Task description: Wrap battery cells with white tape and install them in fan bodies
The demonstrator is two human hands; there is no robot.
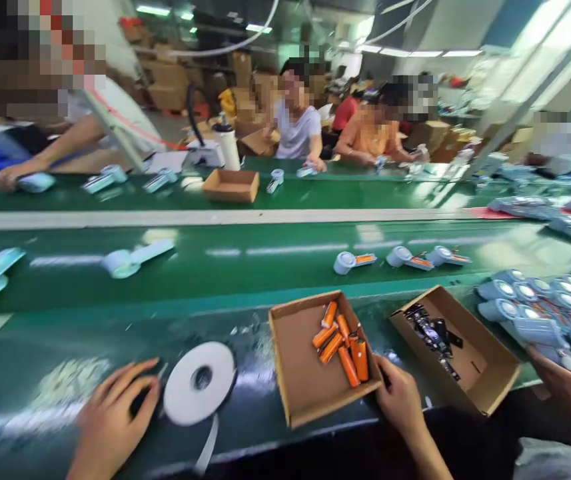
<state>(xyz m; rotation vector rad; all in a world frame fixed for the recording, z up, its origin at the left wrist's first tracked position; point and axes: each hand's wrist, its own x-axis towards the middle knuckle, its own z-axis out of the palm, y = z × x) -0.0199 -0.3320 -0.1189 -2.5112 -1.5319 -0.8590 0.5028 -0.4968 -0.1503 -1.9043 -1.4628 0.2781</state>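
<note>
Right hand [399,395]: grip clamped on the right edge of the open brown cardboard box [298,357] with orange cylinders [348,367], on the dark green worktop [250,407]. Left hand [115,412]: grip apart, fingers spread, beside the flat white tape roll [180,393].

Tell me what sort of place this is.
Probably a factory assembly line: green conveyor belts carry matching pale blue devices, a cardboard box holds orange cylinders, and several people sit along the far side.
</note>
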